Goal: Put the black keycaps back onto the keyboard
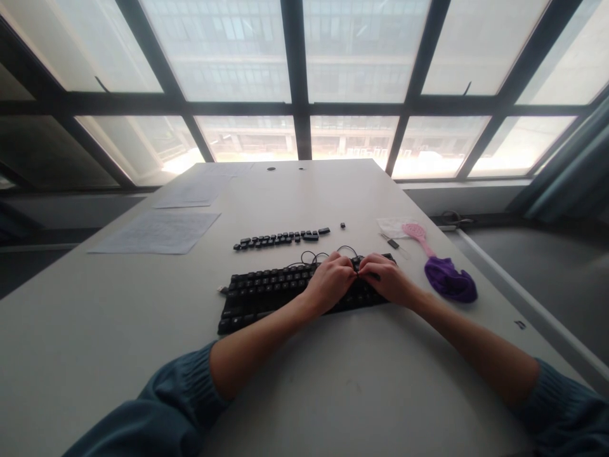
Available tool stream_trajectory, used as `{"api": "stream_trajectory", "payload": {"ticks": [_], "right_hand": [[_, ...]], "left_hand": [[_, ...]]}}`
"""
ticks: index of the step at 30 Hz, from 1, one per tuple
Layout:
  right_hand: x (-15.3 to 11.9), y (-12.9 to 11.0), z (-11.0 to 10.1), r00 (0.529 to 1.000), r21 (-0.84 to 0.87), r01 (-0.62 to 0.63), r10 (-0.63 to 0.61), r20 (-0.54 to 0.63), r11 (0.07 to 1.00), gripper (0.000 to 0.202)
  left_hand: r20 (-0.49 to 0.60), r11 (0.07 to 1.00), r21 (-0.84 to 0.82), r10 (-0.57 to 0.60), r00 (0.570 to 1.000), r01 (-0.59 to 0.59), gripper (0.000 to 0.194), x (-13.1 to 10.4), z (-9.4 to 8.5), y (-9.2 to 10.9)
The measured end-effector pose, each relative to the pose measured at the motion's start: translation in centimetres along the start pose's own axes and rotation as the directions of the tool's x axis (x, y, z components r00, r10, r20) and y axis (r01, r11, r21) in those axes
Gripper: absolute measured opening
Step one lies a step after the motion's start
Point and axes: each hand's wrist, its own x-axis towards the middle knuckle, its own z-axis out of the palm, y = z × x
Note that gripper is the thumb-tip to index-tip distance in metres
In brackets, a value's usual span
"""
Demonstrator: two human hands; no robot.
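A black keyboard (266, 279) lies on the white table in front of me, with a bare dark strip along its lower left where keycaps are off. My left hand (333, 276) and my right hand (384, 276) meet over its right half. The fingertips of both are pinched together at the keys, almost touching each other. Whatever sits between them is too small and covered to make out. Behind the keyboard, loose black keycaps (271, 240) lie in two rows, and a single keycap (342, 226) stands apart to their right. A thin black cable (308, 256) loops behind my hands.
To the right lie a pink brush (416, 232), a purple cloth (450, 279), a small dark tool with wire ends (392, 243) and a clear plastic bag (391, 227). Paper sheets (157, 233) rest at the left. Windows (247, 136) rise beyond the table's far edge.
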Motion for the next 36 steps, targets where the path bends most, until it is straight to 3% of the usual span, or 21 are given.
{"api": "stream_trajectory", "payload": {"ticks": [15, 27, 36], "right_hand": [[0.2, 0.2, 0.2, 0.994, 0.036, -0.107, 0.108, -0.014, 0.994, 0.015], [-0.2, 0.3, 0.3, 0.994, -0.025, -0.111, 0.111, 0.005, 0.994, 0.014], [0.1, -0.5, -0.6, 0.995, -0.019, -0.097, 0.096, -0.031, 0.995, 0.012]], "left_hand": [[-0.013, 0.995, -0.073, -0.066, 0.998, 0.065, 0.013, 0.2, 0.3, -0.4], [-0.017, 0.998, -0.051, -0.048, 0.999, 0.047, 0.015, 0.0, 0.5, -0.6], [-0.020, 0.998, -0.031, -0.048, 0.999, 0.047, 0.015, -0.1, -0.6, 0.1]]}}
